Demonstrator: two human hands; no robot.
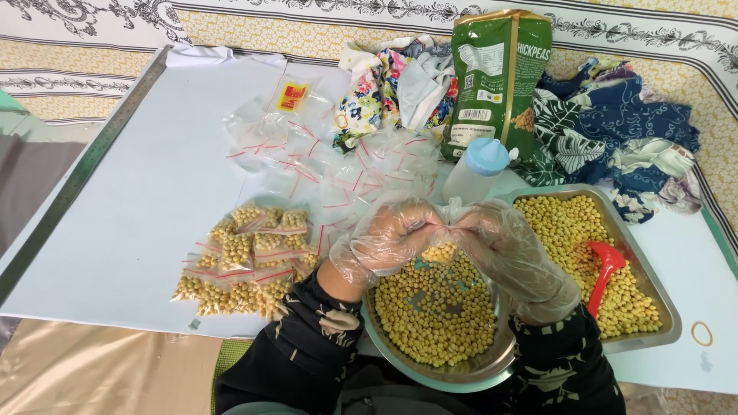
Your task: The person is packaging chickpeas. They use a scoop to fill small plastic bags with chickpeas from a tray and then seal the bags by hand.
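My left hand (392, 240) and my right hand (503, 250), both in clear plastic gloves, meet above a round metal bowl (461, 373) of yellow chickpeas. Together they pinch the top of a small clear bag (440, 251) partly filled with chickpeas. A pile of filled small bags (246, 265) lies left of the bowl. Empty small bags with red strips (323, 165) are spread behind it.
A rectangular metal tray (657, 288) of chickpeas with a red scoop (605, 269) sits at the right. Behind stand a green chickpea package (498, 77), a plastic bottle with a blue cap (478, 165) and crumpled patterned cloths (615, 131). A rubber band (701, 333) lies at the far right.
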